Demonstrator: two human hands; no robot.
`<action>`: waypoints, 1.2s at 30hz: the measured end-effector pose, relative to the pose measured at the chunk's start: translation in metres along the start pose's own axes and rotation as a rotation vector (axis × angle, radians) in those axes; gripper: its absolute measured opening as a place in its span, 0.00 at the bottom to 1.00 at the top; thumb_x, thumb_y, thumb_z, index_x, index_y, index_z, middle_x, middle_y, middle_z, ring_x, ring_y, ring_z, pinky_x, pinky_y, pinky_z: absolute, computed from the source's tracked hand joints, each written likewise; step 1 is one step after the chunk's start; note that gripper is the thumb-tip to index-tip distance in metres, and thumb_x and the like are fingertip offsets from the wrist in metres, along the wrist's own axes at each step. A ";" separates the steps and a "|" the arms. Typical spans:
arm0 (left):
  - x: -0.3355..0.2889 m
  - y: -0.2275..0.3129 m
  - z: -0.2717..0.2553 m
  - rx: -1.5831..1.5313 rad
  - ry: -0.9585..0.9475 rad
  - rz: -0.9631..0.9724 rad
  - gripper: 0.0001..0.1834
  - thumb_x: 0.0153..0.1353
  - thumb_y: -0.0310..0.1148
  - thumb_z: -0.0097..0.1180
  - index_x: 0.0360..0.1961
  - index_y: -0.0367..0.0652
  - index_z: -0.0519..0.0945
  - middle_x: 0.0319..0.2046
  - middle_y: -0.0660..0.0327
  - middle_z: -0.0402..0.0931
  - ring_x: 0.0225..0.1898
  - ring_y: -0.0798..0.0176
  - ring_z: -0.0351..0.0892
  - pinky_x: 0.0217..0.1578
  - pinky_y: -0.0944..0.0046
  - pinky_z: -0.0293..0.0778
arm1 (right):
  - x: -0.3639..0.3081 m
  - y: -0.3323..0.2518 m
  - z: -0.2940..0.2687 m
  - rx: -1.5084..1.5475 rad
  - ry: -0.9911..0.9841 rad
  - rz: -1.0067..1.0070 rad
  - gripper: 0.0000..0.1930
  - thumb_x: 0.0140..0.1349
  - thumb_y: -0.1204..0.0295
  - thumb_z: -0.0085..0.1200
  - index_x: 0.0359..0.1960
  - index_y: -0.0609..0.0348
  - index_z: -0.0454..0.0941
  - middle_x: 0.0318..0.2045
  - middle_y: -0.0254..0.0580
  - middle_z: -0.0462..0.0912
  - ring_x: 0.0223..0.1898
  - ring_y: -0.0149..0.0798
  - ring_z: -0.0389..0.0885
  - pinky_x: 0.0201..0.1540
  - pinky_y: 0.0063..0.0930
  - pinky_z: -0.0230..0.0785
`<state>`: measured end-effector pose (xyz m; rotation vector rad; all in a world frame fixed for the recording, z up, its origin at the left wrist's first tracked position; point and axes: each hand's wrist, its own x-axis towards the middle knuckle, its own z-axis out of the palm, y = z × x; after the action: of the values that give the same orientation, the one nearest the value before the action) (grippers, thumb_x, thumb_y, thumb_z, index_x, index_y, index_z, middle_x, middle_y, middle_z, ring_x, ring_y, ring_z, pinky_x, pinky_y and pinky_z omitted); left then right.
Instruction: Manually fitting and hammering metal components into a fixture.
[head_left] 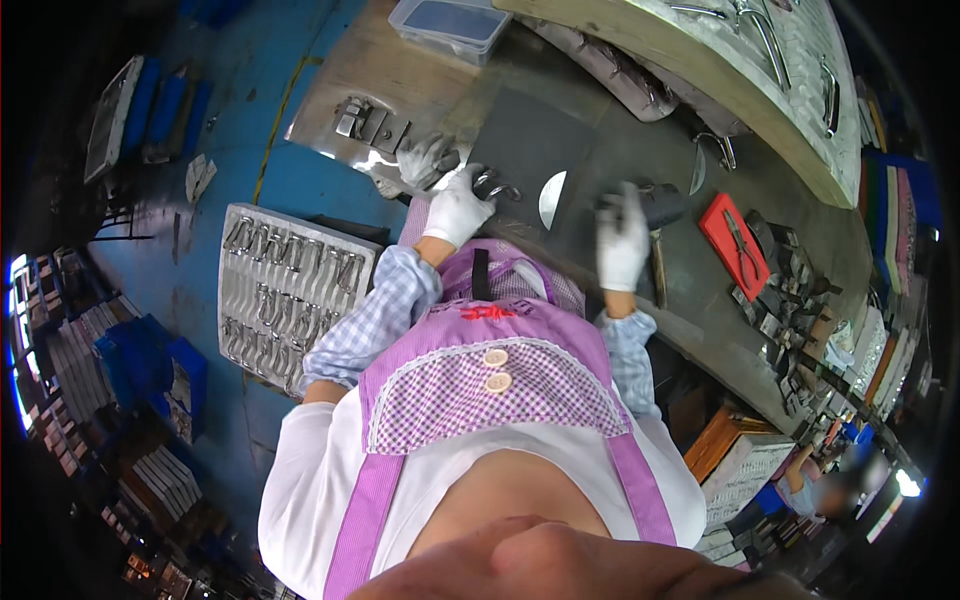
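Observation:
My left hand (460, 211), in a white glove, is closed with its fingertips at a small curved shiny metal piece (497, 187), over the near edge of a metal-topped bench. A crumpled grey glove (426, 160) lies just beyond it. My right hand (622, 243), also gloved in white, is smeared by motion over the bench. Close by its right side is a dark, thick cylindrical thing (661, 205); whether the hand touches it I cannot tell. Between my hands a bright half-round flat piece (552, 199) rests on a dark square plate (530, 140).
Left of me stands a pale tray (232, 300) with rows of curved metal parts. On the bench are a metal fixture (370, 125), a clear plastic box (455, 28) and pliers (742, 248) on a red tray (720, 222). A raised wooden-edged board (690, 62) crosses the far right.

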<state>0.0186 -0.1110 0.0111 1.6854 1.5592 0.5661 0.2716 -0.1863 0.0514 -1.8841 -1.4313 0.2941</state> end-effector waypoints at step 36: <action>-0.001 0.020 0.007 -0.449 -0.430 -0.036 0.14 0.58 0.34 0.66 0.41 0.38 0.78 0.25 0.66 0.77 0.28 0.70 0.77 0.28 0.69 0.73 | -0.004 0.007 -0.017 -0.563 0.158 -0.118 0.17 0.50 0.63 0.65 0.42 0.52 0.83 0.30 0.42 0.82 0.31 0.49 0.79 0.37 0.43 0.72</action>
<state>0.0365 -0.1129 0.0227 1.3244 1.0577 0.4552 0.2849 -0.1978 0.0578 -2.1829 -1.6178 -0.3458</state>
